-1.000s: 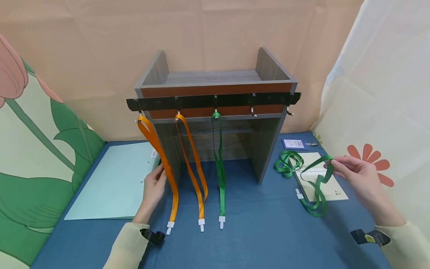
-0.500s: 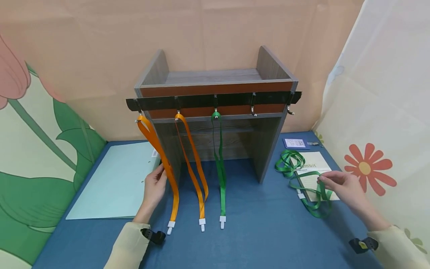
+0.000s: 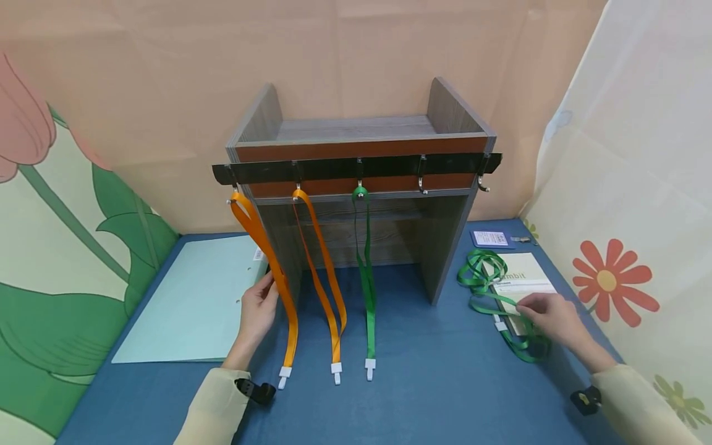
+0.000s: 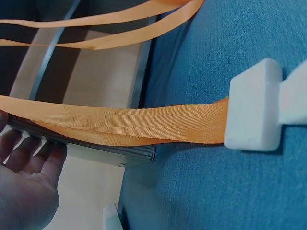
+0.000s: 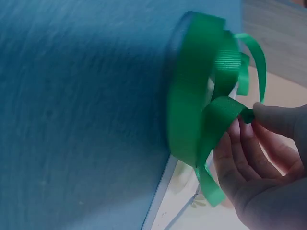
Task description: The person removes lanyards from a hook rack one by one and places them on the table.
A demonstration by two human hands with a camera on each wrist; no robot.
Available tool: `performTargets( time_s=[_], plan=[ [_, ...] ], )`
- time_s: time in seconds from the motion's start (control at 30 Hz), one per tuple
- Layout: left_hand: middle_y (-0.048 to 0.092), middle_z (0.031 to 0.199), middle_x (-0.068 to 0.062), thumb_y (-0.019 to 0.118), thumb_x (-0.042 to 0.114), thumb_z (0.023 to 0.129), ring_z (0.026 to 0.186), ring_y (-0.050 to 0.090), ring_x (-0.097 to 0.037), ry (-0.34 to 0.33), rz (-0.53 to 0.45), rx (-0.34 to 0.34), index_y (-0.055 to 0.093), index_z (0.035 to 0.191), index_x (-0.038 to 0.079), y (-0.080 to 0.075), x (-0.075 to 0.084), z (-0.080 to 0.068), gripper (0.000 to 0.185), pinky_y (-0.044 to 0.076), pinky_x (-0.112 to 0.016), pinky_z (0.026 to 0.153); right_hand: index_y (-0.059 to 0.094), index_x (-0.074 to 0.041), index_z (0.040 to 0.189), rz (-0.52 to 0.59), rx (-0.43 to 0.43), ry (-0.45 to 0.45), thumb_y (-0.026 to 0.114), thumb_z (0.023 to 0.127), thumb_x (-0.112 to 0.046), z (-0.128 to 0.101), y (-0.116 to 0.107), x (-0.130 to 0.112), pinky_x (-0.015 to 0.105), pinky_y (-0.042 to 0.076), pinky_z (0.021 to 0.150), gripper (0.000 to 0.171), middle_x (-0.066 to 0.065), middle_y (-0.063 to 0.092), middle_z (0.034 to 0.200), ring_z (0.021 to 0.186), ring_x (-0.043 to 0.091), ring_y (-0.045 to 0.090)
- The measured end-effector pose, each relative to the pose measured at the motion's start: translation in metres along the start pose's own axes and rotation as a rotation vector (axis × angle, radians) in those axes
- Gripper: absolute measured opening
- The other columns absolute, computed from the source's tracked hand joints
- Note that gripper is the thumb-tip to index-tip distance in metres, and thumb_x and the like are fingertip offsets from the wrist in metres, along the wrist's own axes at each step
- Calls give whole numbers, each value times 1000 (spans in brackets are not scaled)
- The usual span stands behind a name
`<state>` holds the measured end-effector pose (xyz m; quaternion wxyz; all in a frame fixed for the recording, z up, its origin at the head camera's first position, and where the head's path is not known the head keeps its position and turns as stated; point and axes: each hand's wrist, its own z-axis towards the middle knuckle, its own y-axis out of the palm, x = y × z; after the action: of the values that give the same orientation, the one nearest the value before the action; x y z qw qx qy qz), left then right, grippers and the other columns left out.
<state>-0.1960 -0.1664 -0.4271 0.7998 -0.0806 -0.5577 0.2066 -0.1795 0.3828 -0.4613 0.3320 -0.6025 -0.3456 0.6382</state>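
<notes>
A grey wooden shelf unit (image 3: 360, 133) was set at the back of the blue table (image 3: 434, 395), with a black hook rail (image 3: 356, 168) fixed across its front. A second orange lanyard (image 3: 322, 272) and a green lanyard (image 3: 365, 278) were hung from the middle hooks. A pale blue folder (image 3: 191, 303) was laid at the left, and a small blue card (image 3: 487, 238) near the right edge.

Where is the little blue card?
In the head view, the little blue card lies flat on the blue table, right of the wooden shelf, behind the loose green lanyards.
</notes>
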Motion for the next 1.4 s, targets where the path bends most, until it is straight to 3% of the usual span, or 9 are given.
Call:
performTargets(
  time_s=[0.17,0.33,0.53,0.7,0.87,1.07,1.3,1.4],
  plan=[
    [63,112,-25,50,6,99,88,57,-30,9,-22,1,55,128,-9,0,2,-1,33,44,-9,74,73,-3,94,-74,-34,-20,74,85,-15,1,5,3,35,48,60,16,4,68,82,69,19,57],
    [63,114,-23,50,5,99,90,58,-30,0,-30,-5,55,128,-8,-1,0,0,33,44,-10,74,73,-2,95,-91,-67,-16,74,84,-17,1,7,4,39,51,61,19,6,68,84,70,19,58],
    [62,115,-24,50,6,99,91,58,-31,11,-35,-9,55,129,-8,-2,1,0,33,44,-10,75,73,-1,98,-89,-36,-27,73,85,-18,5,1,1,39,51,63,21,10,69,89,74,22,60],
    [63,113,-23,50,6,99,90,58,-31,16,-28,-1,56,128,-8,-2,2,-1,32,45,-11,76,73,-3,99,-76,20,-67,72,86,-21,6,-9,-17,39,54,64,23,10,69,90,76,23,63],
    [63,114,-24,50,5,99,91,59,-32,23,-27,3,55,128,-8,-1,2,0,32,44,-10,76,73,-6,97,-28,84,-168,72,87,-27,4,-20,-60,31,53,63,23,4,69,86,74,19,64],
    [62,116,-24,49,6,99,92,59,-32,26,-37,-3,55,129,-8,-1,-4,1,33,44,-10,75,73,-8,99,93,106,-291,74,86,-23,2,-23,-123,24,53,64,20,0,69,86,74,14,65],
    [63,118,-17,50,15,100,92,59,-27,13,-38,2,56,132,1,2,-38,8,35,46,-13,77,72,-10,101,189,218,-432,75,85,-17,14,-21,-196,28,54,66,17,-3,69,92,79,10,65],
    [63,119,-15,50,18,101,93,59,-25,19,-45,-5,56,133,3,4,-44,8,36,46,-15,79,72,-10,102,225,273,-519,74,85,-16,20,-20,-227,31,54,70,19,-2,70,96,85,11,65]
  ],
)
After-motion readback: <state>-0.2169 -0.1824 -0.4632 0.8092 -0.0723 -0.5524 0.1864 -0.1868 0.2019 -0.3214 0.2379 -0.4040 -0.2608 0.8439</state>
